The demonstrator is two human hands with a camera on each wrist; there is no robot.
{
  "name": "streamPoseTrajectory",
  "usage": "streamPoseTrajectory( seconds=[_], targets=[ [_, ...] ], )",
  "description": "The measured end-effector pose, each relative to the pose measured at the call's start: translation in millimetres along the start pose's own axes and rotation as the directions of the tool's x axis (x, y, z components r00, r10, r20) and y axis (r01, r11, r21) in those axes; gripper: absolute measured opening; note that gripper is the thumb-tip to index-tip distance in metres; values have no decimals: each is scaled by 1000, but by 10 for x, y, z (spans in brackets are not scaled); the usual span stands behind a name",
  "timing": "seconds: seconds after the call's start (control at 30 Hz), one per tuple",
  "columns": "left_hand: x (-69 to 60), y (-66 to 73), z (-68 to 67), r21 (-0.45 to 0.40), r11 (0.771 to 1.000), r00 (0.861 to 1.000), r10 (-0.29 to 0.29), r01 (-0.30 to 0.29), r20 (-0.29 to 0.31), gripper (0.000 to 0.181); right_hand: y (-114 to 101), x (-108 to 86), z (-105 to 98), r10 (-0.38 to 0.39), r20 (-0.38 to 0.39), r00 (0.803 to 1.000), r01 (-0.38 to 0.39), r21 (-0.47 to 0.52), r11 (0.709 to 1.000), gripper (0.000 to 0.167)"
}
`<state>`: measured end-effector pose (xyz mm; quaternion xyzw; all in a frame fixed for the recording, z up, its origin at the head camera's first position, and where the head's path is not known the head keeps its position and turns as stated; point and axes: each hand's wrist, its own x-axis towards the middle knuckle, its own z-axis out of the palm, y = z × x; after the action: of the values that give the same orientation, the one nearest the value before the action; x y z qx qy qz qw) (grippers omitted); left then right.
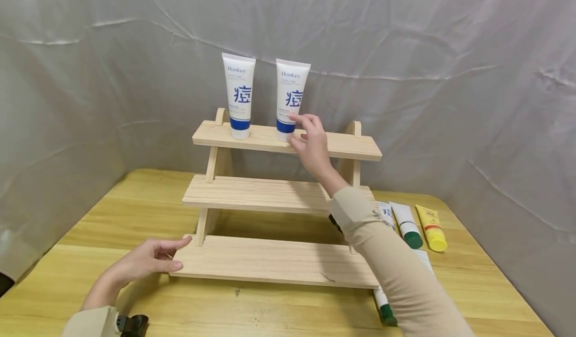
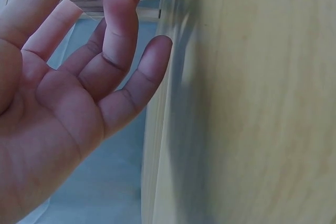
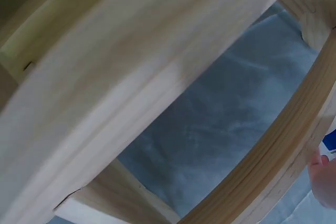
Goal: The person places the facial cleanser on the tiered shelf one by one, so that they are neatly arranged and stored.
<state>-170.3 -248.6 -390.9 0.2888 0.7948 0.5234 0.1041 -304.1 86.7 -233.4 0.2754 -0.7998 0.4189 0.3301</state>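
A three-tier wooden display shelf (image 1: 274,257) stands on the table. Two white squeeze tubes with blue bands stand cap-down on its top tier: the left tube (image 1: 239,94) and the right tube (image 1: 290,94). At the lower right side of the right tube, my right hand (image 1: 311,144) holds it near the cap with thumb and fingers. The right wrist view shows only a bit of that hand (image 3: 324,177) beside a blue band. My left hand (image 1: 139,263) holds the left end of the bottom tier; its palm and lower fingers show in the left wrist view.
Right of the shelf, a yellow tube (image 1: 431,227), a white tube with a green cap (image 1: 406,224) and several others lie on the wooden table (image 1: 148,197), some partly hidden by my right sleeve (image 1: 382,252). Grey cloth (image 1: 405,42) hangs behind.
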Motion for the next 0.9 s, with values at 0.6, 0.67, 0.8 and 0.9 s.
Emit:
streamPoseTrajectory(
  seconds=[0.6, 0.67, 0.8, 0.9],
  targets=[
    [-13, 13, -3, 27, 1000, 1000, -14, 15, -13, 53, -333, -347, -412, 125, -14, 992, -116, 272, 955, 27],
    [-9, 9, -5, 29, 999, 1000, -15, 15, -14, 52, -310, -379, -449, 151, -9, 988, -142, 293, 946, 27],
    [5, -12, -7, 24, 1000, 1000, 0, 0, -5, 53, -271, -461, -522, 178, 6, 984, -172, 293, 941, 26],
    [15, -23, -5, 21, 1000, 1000, 13, -13, 3, 52, -255, -530, -581, 167, 12, 986, -164, 281, 946, 26]
  ],
)
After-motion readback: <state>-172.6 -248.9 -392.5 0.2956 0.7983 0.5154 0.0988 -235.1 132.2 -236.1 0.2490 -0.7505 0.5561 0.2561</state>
